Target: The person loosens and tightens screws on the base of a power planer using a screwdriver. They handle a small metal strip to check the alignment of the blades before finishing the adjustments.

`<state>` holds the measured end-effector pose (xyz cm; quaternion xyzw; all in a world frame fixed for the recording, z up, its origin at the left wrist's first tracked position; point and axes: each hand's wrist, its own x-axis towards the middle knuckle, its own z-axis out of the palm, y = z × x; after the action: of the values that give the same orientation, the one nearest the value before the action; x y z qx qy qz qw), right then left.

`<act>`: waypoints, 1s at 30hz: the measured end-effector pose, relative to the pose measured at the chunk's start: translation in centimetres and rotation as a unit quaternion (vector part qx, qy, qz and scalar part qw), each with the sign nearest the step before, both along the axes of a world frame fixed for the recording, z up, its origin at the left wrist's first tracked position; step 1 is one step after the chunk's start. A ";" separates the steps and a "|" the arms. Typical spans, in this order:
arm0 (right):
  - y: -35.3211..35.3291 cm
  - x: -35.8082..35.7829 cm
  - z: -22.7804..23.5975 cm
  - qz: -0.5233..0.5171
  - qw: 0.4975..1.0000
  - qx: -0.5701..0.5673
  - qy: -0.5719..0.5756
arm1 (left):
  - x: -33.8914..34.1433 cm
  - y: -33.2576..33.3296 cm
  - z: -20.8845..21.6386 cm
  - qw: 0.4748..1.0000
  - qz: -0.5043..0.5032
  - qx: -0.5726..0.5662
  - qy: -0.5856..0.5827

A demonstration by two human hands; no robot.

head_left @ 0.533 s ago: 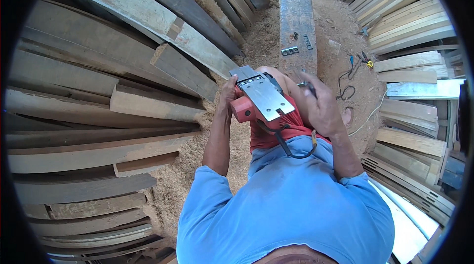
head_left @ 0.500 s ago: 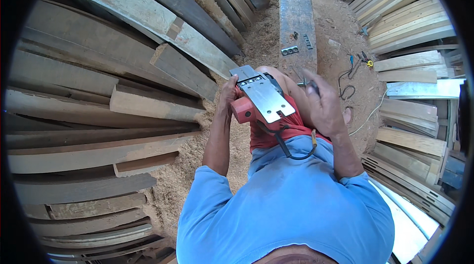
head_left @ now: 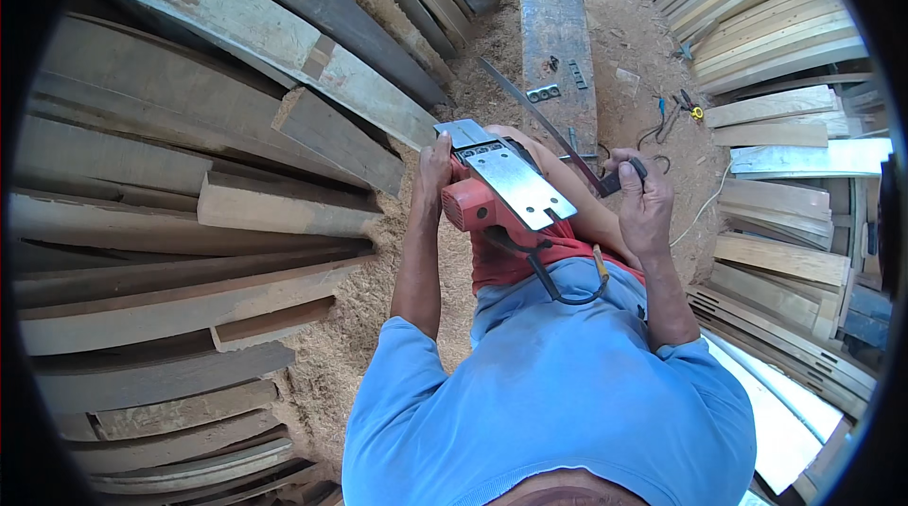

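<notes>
My left hand (head_left: 436, 165) is closed around the front end of a red electric hand planer (head_left: 515, 186). The planer is upside down over my lap, its shiny metal sole facing up. To its right, my right hand (head_left: 646, 205) grips the black handle of a long, thin metal blade (head_left: 534, 113). That blade slants up and left beyond the planer, apart from its sole; its exact kind is unclear. A black cord (head_left: 543, 277) with a yellowish section hangs from the planer's rear over my clothing.
A worn plank bench (head_left: 558, 14) stretches ahead, with small metal planer parts (head_left: 543, 94) on it. Boards (head_left: 142, 184) are stacked at left, and more timber (head_left: 780, 43) stands at right. Shavings cover the floor. A yellow-and-black tool (head_left: 697, 113) and cables lie right of the bench.
My right hand has turned and opened out to the right, bringing the long blade, blurred before, clearly into view. My left hand keeps its hold on the planer, which stays nearly still.
</notes>
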<state>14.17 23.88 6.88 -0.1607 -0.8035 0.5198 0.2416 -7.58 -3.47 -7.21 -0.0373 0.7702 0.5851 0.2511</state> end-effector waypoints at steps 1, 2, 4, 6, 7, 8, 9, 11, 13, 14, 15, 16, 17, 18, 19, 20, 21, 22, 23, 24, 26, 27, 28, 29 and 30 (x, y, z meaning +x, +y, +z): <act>-0.2 0.3 -0.2 -0.006 1.000 -0.011 0.002 | 0.0 0.1 0.3 1.000 -0.007 0.002 -0.010; -0.2 0.4 -0.5 -0.012 1.000 -0.023 0.003 | 0.1 0.1 0.6 1.000 -0.014 0.003 -0.019; 0.0 0.0 -1.1 -0.013 1.000 -0.002 0.008 | 0.6 0.0 1.7 0.999 -0.031 -0.002 0.041; 0.2 -0.1 -1.1 -0.015 1.000 0.004 0.008 | 1.7 0.0 2.7 0.996 -0.045 0.028 0.075; 0.1 -0.2 -1.1 -0.013 1.000 -0.006 0.009 | 2.5 -0.2 3.4 0.994 -0.048 0.055 0.081; 0.0 -0.3 -1.1 -0.010 1.000 -0.017 0.010 | 3.5 -0.5 4.4 0.992 -0.050 0.082 0.088; 0.0 -0.3 -1.3 -0.014 1.000 -0.025 0.011 | 4.6 -0.7 5.9 0.987 -0.054 0.140 0.048; -0.2 -0.4 -2.1 -0.012 0.999 -0.043 0.014 | 6.8 -0.3 8.2 0.992 -0.048 0.101 0.059; -0.2 -0.4 -3.2 -0.019 0.997 -0.073 0.014 | 7.5 0.4 8.5 0.995 -0.034 0.072 0.067; -0.2 -0.5 -3.6 -0.022 0.996 -0.089 0.016 | 7.8 0.4 8.3 0.993 -0.031 0.072 0.087; -0.1 -0.7 -3.9 -0.015 0.996 -0.086 0.012 | 8.3 0.2 8.0 0.991 -0.028 0.073 0.107; 0.0 -0.7 -4.1 -0.011 0.997 -0.083 0.007 | 8.7 0.1 7.7 0.989 -0.028 0.074 0.126; 0.1 -0.8 -4.2 -0.007 0.997 -0.079 0.002 | 9.2 0.0 7.4 0.986 -0.020 0.068 0.152; 0.2 -0.8 -4.4 -0.011 0.997 -0.077 0.006 | 9.7 -0.1 7.1 0.987 -0.018 0.087 0.133; 0.4 -0.8 -4.8 -0.015 0.997 -0.076 0.008 | 10.5 0.3 7.6 0.988 -0.016 0.105 0.112; 0.5 -0.9 -5.0 -0.016 0.997 -0.075 0.012 | 11.0 0.8 8.3 0.988 -0.012 0.122 0.093; 0.7 -0.8 -5.0 -0.018 0.996 -0.088 0.010 | 11.3 1.4 8.7 0.989 0.006 0.126 0.082; 0.8 -0.8 -4.9 -0.017 0.995 -0.102 0.010 | 11.4 1.7 8.5 0.987 0.012 0.132 0.091; 0.8 -0.8 -4.8 -0.016 0.993 -0.115 0.009 | 11.5 1.9 8.2 0.985 0.019 0.138 0.099; 0.8 -0.9 -4.8 -0.009 0.993 -0.119 0.010 | 11.5 1.9 8.1 0.983 0.025 0.144 0.108; 0.9 -0.6 -4.8 -0.002 0.992 -0.123 0.007 | 11.6 2.3 8.9 0.984 0.024 0.133 0.116; 0.8 -0.5 -4.8 -0.004 0.991 -0.134 0.008 | 11.6 2.5 9.4 0.984 0.023 0.130 0.120; 0.4 -0.5 -4.7 -0.004 0.989 -0.146 0.010 | 11.7 2.6 9.8 0.984 0.025 0.124 0.126; 0.0 -0.5 -4.7 -0.003 0.987 -0.159 0.012 | 11.7 2.8 9.9 0.982 0.031 0.137 0.126; -0.7 -0.5 -4.7 0.007 0.990 -0.140 0.018 | 11.8 3.0 9.9 0.980 0.037 0.150 0.125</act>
<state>13.65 23.18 2.14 -0.1785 -0.7194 0.6316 0.2274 4.25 -0.52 2.69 0.0459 0.6972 0.7029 0.1333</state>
